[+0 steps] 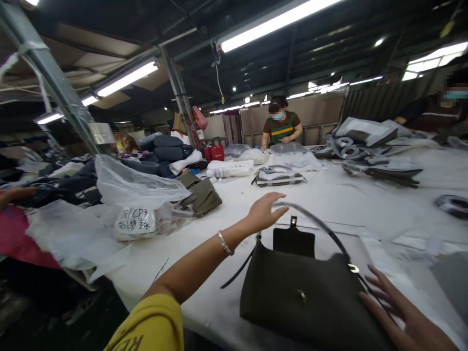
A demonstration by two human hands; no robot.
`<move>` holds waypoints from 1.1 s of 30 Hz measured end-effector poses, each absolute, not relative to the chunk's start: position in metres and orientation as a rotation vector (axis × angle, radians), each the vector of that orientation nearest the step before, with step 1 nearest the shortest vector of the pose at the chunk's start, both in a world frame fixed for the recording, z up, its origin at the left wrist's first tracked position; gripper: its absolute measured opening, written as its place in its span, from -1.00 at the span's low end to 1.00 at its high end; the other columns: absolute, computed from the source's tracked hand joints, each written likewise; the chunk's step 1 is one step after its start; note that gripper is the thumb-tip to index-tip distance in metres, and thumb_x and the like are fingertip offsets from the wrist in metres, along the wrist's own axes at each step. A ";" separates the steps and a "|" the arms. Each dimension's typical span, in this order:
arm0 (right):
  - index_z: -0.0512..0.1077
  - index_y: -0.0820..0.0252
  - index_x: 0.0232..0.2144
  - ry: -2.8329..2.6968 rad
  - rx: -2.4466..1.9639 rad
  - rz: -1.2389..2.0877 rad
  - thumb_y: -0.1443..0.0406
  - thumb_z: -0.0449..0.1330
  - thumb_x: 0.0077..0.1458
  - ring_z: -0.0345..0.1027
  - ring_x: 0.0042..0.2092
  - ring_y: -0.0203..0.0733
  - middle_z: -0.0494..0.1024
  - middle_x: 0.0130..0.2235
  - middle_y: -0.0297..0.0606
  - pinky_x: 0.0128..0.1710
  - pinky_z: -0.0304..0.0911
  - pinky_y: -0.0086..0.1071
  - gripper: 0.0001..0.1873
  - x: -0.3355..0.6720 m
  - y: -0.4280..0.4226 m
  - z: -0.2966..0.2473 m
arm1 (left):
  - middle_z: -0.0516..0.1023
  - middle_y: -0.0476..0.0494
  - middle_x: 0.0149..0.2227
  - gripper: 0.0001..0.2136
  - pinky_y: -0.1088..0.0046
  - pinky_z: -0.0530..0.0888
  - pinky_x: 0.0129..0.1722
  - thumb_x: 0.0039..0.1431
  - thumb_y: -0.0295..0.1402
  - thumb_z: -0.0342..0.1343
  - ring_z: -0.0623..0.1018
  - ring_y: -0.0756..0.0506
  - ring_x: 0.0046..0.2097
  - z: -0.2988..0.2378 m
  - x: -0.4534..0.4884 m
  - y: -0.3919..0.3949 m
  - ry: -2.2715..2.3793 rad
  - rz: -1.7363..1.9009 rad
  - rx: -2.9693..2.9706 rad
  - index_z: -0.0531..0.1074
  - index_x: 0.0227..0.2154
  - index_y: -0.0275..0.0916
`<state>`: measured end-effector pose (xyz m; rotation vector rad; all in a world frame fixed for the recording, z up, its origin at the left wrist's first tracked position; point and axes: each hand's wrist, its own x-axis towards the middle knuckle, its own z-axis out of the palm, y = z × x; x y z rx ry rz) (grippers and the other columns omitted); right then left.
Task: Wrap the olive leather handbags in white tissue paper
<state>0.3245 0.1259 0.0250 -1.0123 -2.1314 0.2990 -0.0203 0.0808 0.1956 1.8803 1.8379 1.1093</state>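
A dark olive handbag (303, 287) lies flat on the white table (329, 200) in front of me, its flap (293, 241) turned up and away. My left hand (263, 212) reaches over the bag's far left corner, fingers stretched out, beside the thin strap (321, 225) that arches above the bag; a bracelet sits on that wrist. My right hand (397, 304) lies at the bag's right edge with fingers spread flat, holding nothing.
Clear plastic bags (135, 195) and another olive bag (201, 195) lie to the left. Stacks of wrapped bags (369, 146) fill the far right. A person in a striped apron (281, 127) works at the far side; another person (446, 109) is at right.
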 end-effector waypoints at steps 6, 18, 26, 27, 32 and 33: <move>0.08 -0.08 0.33 -2.519 -0.805 0.228 0.00 0.12 0.22 0.13 0.32 0.12 0.17 0.36 -0.18 0.22 0.24 0.08 -0.31 0.315 0.095 0.062 | 0.42 -0.14 0.21 -0.59 0.12 0.23 0.30 0.28 -0.07 0.03 0.37 -0.20 0.25 0.116 -0.033 -0.006 1.822 0.888 1.810 0.43 0.09 -0.10; 0.11 0.06 0.33 -2.740 -0.723 -0.066 0.11 0.24 0.17 0.07 0.33 0.18 0.21 0.33 -0.09 0.28 0.03 0.18 -0.25 0.285 0.084 0.076 | 0.03 -0.27 0.41 -0.25 -0.12 0.15 0.31 0.11 0.01 0.24 -0.01 -0.37 0.41 0.088 -0.009 -0.055 2.000 0.440 2.265 0.12 0.31 -0.05; 0.12 -0.04 0.33 -2.850 -0.494 -0.161 0.42 0.17 0.13 0.22 0.25 0.19 0.30 0.29 -0.26 0.15 0.22 0.14 -0.25 0.258 0.101 0.041 | 0.27 -0.05 0.32 -0.50 0.04 0.25 0.27 0.35 -0.30 0.03 0.28 -0.19 0.32 0.058 0.008 -0.020 1.806 0.251 2.523 0.10 0.30 0.03; 0.13 -0.05 0.32 -2.835 -0.471 -0.178 0.49 0.10 0.13 0.24 0.24 0.17 0.32 0.28 -0.29 0.15 0.21 0.14 -0.26 0.261 0.100 0.031 | 0.27 -0.02 0.32 -0.53 0.06 0.24 0.28 0.38 -0.38 -0.06 0.27 -0.17 0.32 0.050 0.008 -0.023 1.817 0.258 2.527 0.11 0.30 0.05; 0.14 0.05 0.33 -2.796 -0.423 -0.073 0.49 0.01 0.15 0.22 0.27 0.06 0.31 0.28 -0.22 0.19 0.22 0.09 -0.30 0.274 0.091 0.015 | 0.17 -0.04 0.37 -0.51 -0.01 0.09 0.34 0.37 -0.35 -0.08 0.11 -0.21 0.39 0.031 0.007 -0.041 1.763 0.330 2.445 0.10 0.31 0.08; 0.17 0.09 0.32 -2.818 -0.416 -0.009 0.39 0.06 0.19 0.23 0.26 0.07 0.32 0.27 -0.18 0.19 0.23 0.08 -0.36 0.273 0.091 0.022 | 0.11 -0.07 0.39 -0.50 -0.06 0.06 0.34 0.36 -0.26 -0.03 0.07 -0.25 0.40 0.032 0.008 -0.043 1.737 0.342 2.431 0.08 0.32 0.10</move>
